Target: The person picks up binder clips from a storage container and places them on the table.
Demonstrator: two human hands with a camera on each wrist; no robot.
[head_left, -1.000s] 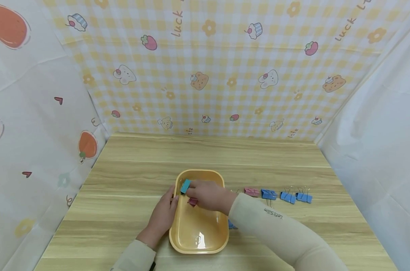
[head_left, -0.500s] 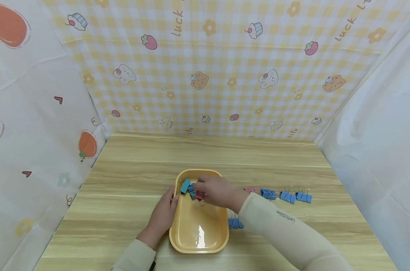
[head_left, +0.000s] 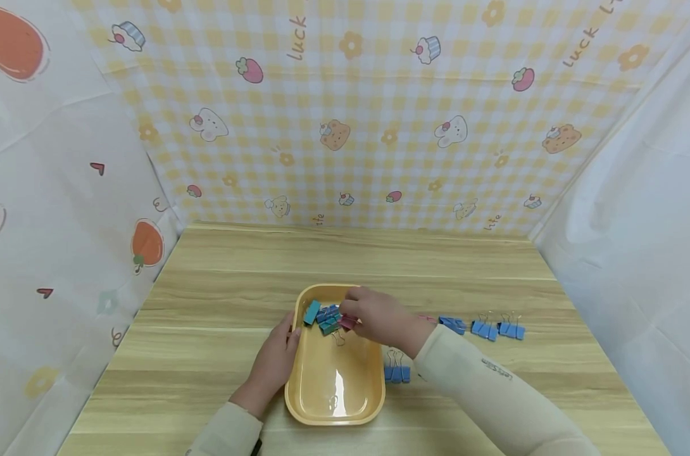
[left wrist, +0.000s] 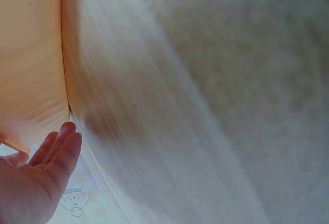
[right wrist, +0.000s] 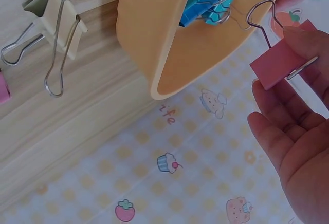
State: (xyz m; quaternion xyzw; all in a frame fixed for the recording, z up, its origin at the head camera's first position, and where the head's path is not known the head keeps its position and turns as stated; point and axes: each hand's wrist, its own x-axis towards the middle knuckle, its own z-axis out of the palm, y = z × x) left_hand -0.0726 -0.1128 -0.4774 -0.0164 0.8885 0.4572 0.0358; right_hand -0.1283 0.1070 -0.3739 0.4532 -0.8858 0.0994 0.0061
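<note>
A red binder clip [head_left: 349, 322] is pinched between the thumb and fingers of my right hand [head_left: 382, 315], over the right part of a yellow plastic tray [head_left: 335, 421]. One of its wire handles sticks up in the right wrist view, where the clip [right wrist: 280, 62] shows plainly. Inside the tray's far end lie a teal clip [head_left: 312, 313], a blue clip [head_left: 328, 313] and a green-teal clip [head_left: 329, 326]. My left hand [head_left: 273, 358] rests against the tray's left outer wall, its thumb by the rim. Its fingers [left wrist: 64, 157] look nearly straight in the left wrist view.
Right of the tray, blue binder clips [head_left: 484, 330] stand in a row, with a pink clip [head_left: 426, 317] partly behind my right wrist. Another blue clip [head_left: 397, 374] sits close to the tray's right wall. A cream clip [right wrist: 59, 21] stands on the table [head_left: 237, 253] near the tray.
My right hand has drawn back to the right across the tray with the red clip. The blue and green-teal clips in the tray have come into view. My left hand stays put.
</note>
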